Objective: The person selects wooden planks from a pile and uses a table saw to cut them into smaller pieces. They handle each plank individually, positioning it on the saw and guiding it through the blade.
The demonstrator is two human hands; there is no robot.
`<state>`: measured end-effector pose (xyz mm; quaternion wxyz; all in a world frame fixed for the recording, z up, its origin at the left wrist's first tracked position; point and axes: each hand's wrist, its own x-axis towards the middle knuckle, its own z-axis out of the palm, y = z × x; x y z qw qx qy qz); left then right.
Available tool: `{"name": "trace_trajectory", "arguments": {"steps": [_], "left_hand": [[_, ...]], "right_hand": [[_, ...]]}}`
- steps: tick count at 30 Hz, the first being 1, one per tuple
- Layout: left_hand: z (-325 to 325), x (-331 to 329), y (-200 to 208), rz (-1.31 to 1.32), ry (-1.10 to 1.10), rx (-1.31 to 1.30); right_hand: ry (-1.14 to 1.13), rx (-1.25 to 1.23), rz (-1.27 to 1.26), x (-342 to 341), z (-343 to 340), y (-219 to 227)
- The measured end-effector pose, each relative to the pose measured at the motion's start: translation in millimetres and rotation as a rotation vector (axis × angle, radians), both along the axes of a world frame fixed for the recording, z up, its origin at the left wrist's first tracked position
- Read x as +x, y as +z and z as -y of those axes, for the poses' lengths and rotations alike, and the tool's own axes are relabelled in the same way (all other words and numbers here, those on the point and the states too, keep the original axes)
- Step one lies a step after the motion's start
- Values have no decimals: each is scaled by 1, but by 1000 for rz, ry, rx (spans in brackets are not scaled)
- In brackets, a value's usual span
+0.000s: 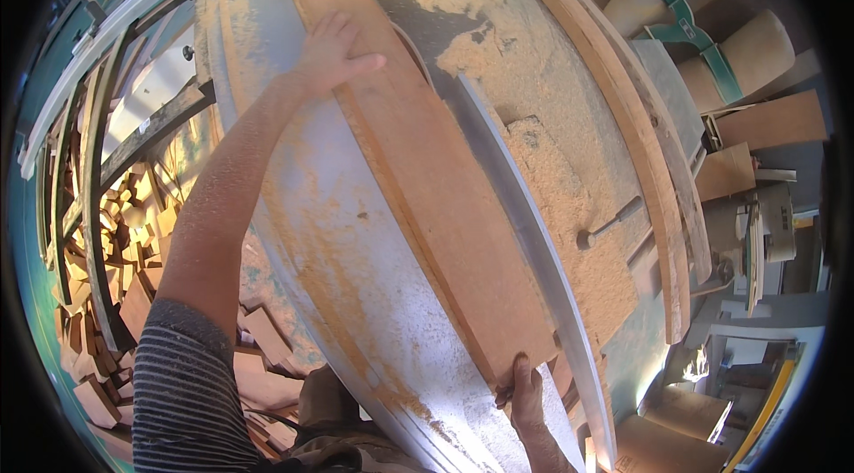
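Note:
A long reddish-brown wooden board lies lengthwise on a pale metal machine table dusted with sawdust. My left hand rests flat on the board's far part, fingers stretched and thumb spread to the right. At the board's near end my right hand grips the edge, thumb against the end and fingers partly hidden below it. Along the board's right side runs a long metal fence; whether the two touch all along, I cannot tell.
Sawdust heaps beyond the fence, with a hammer-like tool lying in it. Long timber strips lie farther right. Wood offcuts pile up on the left below a dark frame. Green-banded duct pipes stand at the upper right.

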<state>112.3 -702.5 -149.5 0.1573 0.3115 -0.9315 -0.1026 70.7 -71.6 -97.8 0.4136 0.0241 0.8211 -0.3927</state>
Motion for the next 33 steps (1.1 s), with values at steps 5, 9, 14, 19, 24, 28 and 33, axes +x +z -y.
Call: {"name": "trace_trajectory", "arguments": {"steps": [5, 9, 14, 19, 24, 28, 33], "left_hand": [[9, 0, -2, -5, 6, 4], [16, 0, -3, -31, -9, 11], [23, -3, -3, -46, -23, 23], [45, -3, -14, -49, -68, -31], [50, -2, -16, -19, -76, -63], [47, -9, -22, 3, -58, -60], [99, 13, -72, 34, -201, -280]], "right_hand": [[-15, 19, 14, 0, 14, 4], [-8, 14, 14, 0, 18, 3], [-5, 7, 1, 0, 31, 7], [-20, 29, -12, -2, 40, 9], [3, 56, 8, -4, 42, 10], [-12, 61, -35, -4, 43, 13], [32, 112, -2, -9, 45, 9]]}}
